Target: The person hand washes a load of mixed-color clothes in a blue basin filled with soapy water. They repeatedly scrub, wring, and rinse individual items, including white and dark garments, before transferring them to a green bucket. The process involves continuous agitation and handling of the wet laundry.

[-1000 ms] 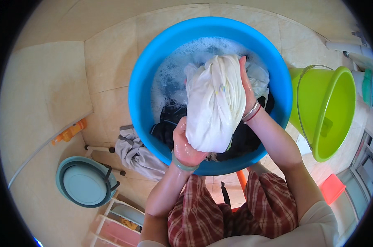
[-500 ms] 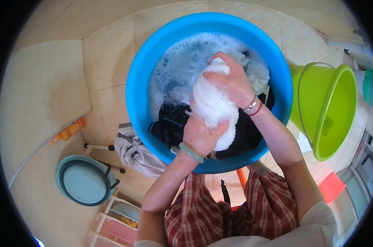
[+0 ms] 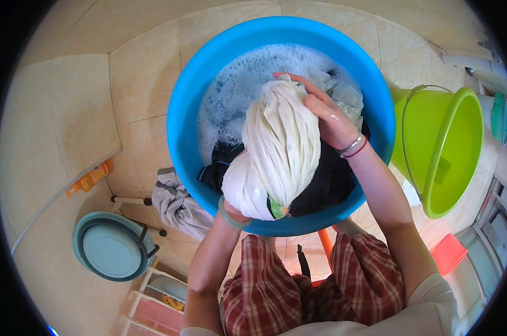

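A wet, whitish garment [image 3: 284, 140], gathered in long folds with a green patch at its lower end, is held up over the large blue tub [image 3: 178, 106]. My left hand [image 3: 236, 214] grips it from beneath at the near left; cloth hides most of those fingers. My right hand [image 3: 338, 124] is closed round its upper right side, fingers reaching behind the top. Below, foamy water [image 3: 225, 95] fills the far left of the tub. Dark clothes [image 3: 334, 187] lie on the near side, and a pale wet cloth [image 3: 348, 101] is at the right.
Right of the tub stands a lime-green bucket [image 3: 402, 129] with a wire handle. A grey garment [image 3: 178, 204] hangs by the tub's left side. Farther left are a grey-green basin [image 3: 110, 255], an orange bottle [image 3: 90, 178] and a white rack [image 3: 133, 308].
The white garment, bunched and covered in suds before, is now raised and spread into long folds. My left hand has moved left and down beneath it; my right has shifted to its side.
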The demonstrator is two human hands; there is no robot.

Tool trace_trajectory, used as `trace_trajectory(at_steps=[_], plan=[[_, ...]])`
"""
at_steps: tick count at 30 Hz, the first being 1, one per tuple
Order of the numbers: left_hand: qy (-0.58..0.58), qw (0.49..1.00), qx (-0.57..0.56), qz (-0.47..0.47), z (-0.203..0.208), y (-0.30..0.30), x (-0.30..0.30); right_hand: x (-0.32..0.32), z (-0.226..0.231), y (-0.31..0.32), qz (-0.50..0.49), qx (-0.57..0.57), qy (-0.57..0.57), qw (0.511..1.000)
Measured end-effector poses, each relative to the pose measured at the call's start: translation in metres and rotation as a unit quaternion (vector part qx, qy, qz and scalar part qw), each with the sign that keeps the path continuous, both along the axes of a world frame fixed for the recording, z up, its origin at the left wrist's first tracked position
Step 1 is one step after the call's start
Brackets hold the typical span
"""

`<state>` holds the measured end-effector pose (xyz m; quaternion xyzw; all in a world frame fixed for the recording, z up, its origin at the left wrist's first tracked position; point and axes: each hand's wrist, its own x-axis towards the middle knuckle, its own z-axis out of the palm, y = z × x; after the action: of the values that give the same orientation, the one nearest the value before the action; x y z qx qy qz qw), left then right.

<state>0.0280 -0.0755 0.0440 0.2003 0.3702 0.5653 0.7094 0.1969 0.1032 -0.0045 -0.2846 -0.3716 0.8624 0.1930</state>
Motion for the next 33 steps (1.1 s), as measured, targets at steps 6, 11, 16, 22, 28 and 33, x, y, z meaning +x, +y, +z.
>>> trace_trajectory(at_steps=[6,11,16,22,28,33], plan=[[-0.217,0.958,-0.174,0.069,-0.004,-0.007,0.005,-0.002,-0.027,0.014,-0.096,0.029,-0.136,0.986],[-0.247,0.944,-0.206,0.076,-0.009,-0.006,0.005,-0.007,-0.02,-0.002,-0.099,-0.172,0.048,0.979],[-0.545,0.829,-0.124,0.027,-0.005,0.025,0.001,-0.011,0.03,0.001,0.02,-0.036,0.053,0.998],[-0.201,0.942,-0.263,-0.053,0.009,0.025,-0.017,-0.014,0.079,-0.002,-0.061,0.276,0.045,0.958],[-0.355,0.917,-0.175,0.046,0.025,0.036,-0.007,-0.014,0.086,-0.011,-0.145,0.229,0.041,0.962],[-0.072,0.955,-0.187,0.216,0.027,0.055,-0.009,-0.02,0.051,-0.035,-0.261,-0.062,0.087,0.959]])
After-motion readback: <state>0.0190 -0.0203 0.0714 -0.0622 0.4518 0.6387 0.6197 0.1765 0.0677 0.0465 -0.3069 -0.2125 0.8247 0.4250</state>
